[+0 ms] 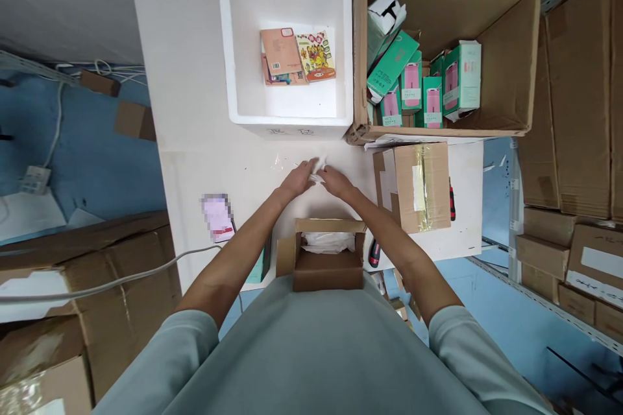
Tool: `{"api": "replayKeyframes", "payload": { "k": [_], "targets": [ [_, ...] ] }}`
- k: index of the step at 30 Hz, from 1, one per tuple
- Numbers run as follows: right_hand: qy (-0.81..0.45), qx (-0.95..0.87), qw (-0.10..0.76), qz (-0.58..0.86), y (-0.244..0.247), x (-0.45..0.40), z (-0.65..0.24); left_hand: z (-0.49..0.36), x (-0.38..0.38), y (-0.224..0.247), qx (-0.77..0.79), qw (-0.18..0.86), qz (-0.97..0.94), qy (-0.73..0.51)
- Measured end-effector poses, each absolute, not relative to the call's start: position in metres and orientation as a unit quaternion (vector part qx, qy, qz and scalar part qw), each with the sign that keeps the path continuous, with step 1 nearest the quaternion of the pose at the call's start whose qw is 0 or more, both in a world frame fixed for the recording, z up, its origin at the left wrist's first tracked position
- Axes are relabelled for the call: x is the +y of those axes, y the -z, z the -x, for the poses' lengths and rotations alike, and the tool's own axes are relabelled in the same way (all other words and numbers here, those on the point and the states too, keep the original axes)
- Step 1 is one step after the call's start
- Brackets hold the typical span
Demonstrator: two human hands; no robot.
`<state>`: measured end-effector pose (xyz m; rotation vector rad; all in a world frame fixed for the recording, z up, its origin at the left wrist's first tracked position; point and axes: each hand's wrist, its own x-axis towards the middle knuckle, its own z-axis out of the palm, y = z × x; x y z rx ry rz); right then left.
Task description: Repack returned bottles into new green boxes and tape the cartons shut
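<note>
Over the middle of the table, my left hand (pixel 298 179) and my right hand (pixel 337 182) are close together, fingers closed on a small crumpled white wrapping (pixel 318 165). Whether it is thin plastic or paper, I cannot tell. Part of it is hidden by my fingers. Nearer to me, against my body, stands an open brown cardboard box (pixel 327 272) with white wrapping material (pixel 328 242) inside.
A white foam box (pixel 292 131) with several booklets stands at the back. Beside it is a large carton (pixel 501 65) of green boxes. A taped carton (pixel 423 188) sits right, a phone (pixel 217 217) left. A red-black tool (pixel 374 253) lies near my right forearm.
</note>
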<state>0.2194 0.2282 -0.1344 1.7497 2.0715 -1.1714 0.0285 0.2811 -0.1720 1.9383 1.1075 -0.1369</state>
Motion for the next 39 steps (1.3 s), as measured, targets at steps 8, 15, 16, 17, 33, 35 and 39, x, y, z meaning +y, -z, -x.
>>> {"api": "replayKeyframes", "payload": {
  "k": [8, 15, 16, 17, 33, 35, 39],
  "targets": [
    [0.373, 0.727, 0.036, -0.576, 0.070, 0.216, -0.221, -0.024, 0.277, 0.096, 0.411, 0.417, -0.810, 0.038],
    [0.309, 0.750, -0.034, -0.584, -0.031, 0.129, -0.213, 0.000, 0.198, -0.026, 0.404, 0.391, -0.826, -0.043],
    [0.314, 0.748, -0.025, -0.584, -0.038, 0.111, -0.208, 0.003, 0.180, -0.033, 0.403, 0.394, -0.826, -0.037],
    [0.322, 0.746, -0.012, -0.583, -0.042, 0.094, -0.203, 0.004, 0.162, -0.036, 0.401, 0.397, -0.825, -0.028],
    [0.287, 0.690, -0.031, -0.664, -0.016, 0.011, -0.223, 0.004, 0.088, -0.012, 0.437, 0.389, -0.805, 0.099],
    [0.276, 0.682, -0.069, -0.674, -0.024, 0.027, -0.235, 0.006, 0.111, -0.021, 0.453, 0.386, -0.802, 0.051],
    [0.265, 0.658, -0.087, -0.699, -0.017, 0.084, -0.256, -0.001, 0.174, -0.014, 0.501, 0.367, -0.784, -0.012]
  ]
}}
